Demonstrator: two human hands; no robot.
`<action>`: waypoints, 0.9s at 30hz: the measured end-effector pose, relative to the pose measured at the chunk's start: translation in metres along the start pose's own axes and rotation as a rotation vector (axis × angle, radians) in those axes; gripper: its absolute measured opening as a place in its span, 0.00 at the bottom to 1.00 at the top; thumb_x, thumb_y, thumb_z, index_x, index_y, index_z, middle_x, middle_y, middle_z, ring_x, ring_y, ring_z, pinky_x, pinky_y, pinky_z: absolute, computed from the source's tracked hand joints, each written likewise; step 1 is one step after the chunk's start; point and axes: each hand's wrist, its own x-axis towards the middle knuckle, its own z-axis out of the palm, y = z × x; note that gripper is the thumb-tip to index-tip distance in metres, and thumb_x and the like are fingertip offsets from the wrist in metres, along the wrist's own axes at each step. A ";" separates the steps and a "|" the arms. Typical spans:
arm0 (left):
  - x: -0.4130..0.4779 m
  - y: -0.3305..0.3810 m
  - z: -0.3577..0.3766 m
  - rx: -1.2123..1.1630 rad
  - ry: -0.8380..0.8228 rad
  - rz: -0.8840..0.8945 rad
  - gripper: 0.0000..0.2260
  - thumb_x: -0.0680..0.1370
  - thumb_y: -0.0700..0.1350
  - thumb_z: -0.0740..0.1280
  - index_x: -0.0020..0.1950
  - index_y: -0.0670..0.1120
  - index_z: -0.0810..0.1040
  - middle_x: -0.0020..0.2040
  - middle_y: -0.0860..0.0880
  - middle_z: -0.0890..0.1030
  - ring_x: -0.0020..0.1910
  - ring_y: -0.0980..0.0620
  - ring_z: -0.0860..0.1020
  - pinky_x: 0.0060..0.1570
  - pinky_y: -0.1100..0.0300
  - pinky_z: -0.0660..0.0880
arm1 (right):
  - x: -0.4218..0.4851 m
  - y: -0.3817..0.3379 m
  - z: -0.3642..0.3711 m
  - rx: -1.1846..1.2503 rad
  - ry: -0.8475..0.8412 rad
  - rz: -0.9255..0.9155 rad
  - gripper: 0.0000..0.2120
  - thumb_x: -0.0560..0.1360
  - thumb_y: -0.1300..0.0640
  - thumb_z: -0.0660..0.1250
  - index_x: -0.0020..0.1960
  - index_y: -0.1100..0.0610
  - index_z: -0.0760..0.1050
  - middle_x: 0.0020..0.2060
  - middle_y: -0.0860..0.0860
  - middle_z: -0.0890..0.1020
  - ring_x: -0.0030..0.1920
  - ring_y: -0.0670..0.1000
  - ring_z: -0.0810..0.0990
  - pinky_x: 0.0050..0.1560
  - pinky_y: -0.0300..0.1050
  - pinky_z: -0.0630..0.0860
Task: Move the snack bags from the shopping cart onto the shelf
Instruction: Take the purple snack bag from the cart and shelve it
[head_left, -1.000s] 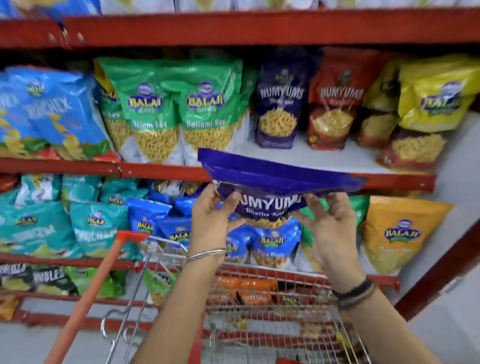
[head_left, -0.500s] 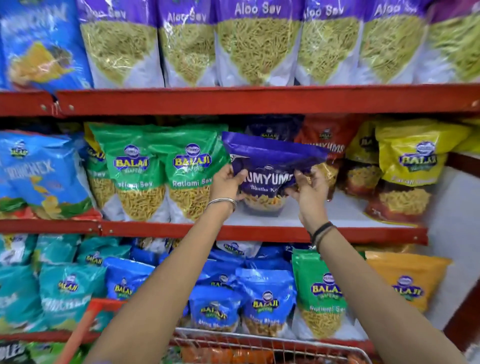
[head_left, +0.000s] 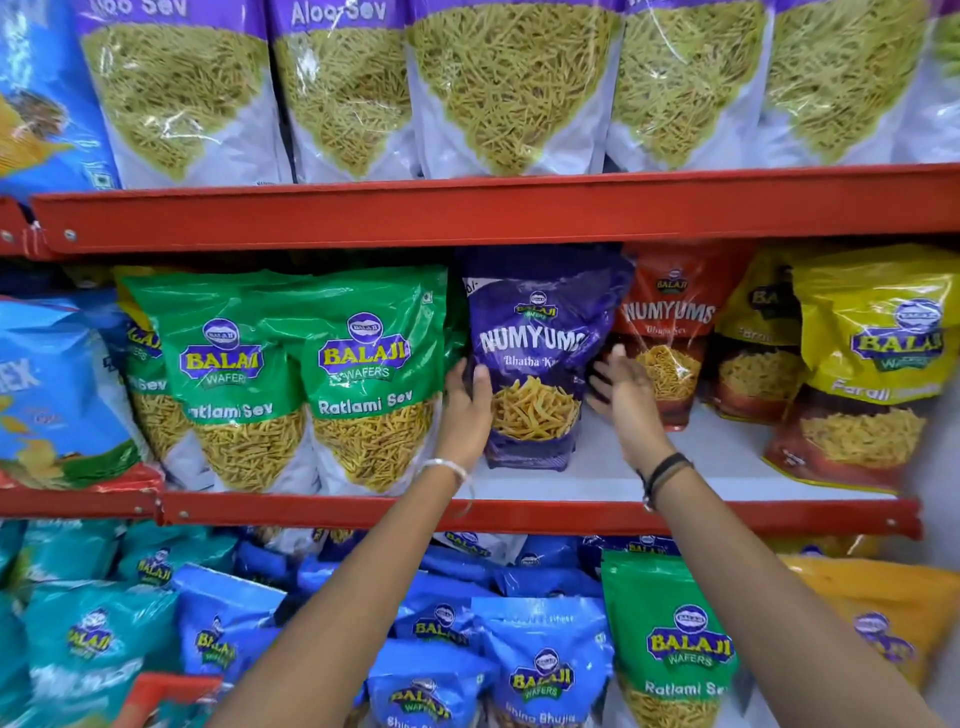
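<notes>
Now, left hand (head_left: 466, 410): fingers loosely open, flat against the purple Numyums bag (head_left: 535, 358) upright on the shelf (head_left: 597, 483).
Right hand (head_left: 626, 397): spread open, just right of it, holding nothing.

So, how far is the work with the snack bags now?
Done: the purple bag stands upright on the middle shelf. In hand: the left hand touches its side, while the right hand is open beside it. Left: cannot tell; only the cart's red corner shows.

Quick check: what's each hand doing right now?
Left hand: open, fingers resting against the purple Numyums bag, not gripping.
Right hand: open, holding nothing.
</notes>
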 end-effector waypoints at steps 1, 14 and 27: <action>-0.003 -0.011 0.000 -0.005 -0.033 0.024 0.24 0.79 0.56 0.46 0.74 0.50 0.50 0.76 0.49 0.58 0.74 0.51 0.56 0.65 0.65 0.52 | -0.005 0.007 -0.005 -0.098 -0.003 0.027 0.29 0.73 0.35 0.54 0.63 0.56 0.69 0.62 0.53 0.75 0.62 0.54 0.74 0.66 0.55 0.70; -0.021 -0.044 -0.018 -0.147 -0.283 0.021 0.39 0.57 0.80 0.44 0.66 0.68 0.60 0.76 0.52 0.56 0.74 0.46 0.59 0.73 0.40 0.57 | -0.049 0.019 -0.024 -0.255 -0.203 0.054 0.31 0.77 0.40 0.41 0.66 0.58 0.69 0.65 0.58 0.74 0.64 0.56 0.74 0.64 0.49 0.68; -0.070 -0.028 -0.026 -0.042 -0.258 0.008 0.42 0.61 0.77 0.39 0.72 0.61 0.55 0.77 0.50 0.56 0.75 0.47 0.57 0.74 0.41 0.55 | -0.086 0.007 -0.028 -0.306 -0.251 0.069 0.26 0.78 0.42 0.48 0.64 0.58 0.71 0.58 0.56 0.78 0.57 0.53 0.76 0.61 0.46 0.68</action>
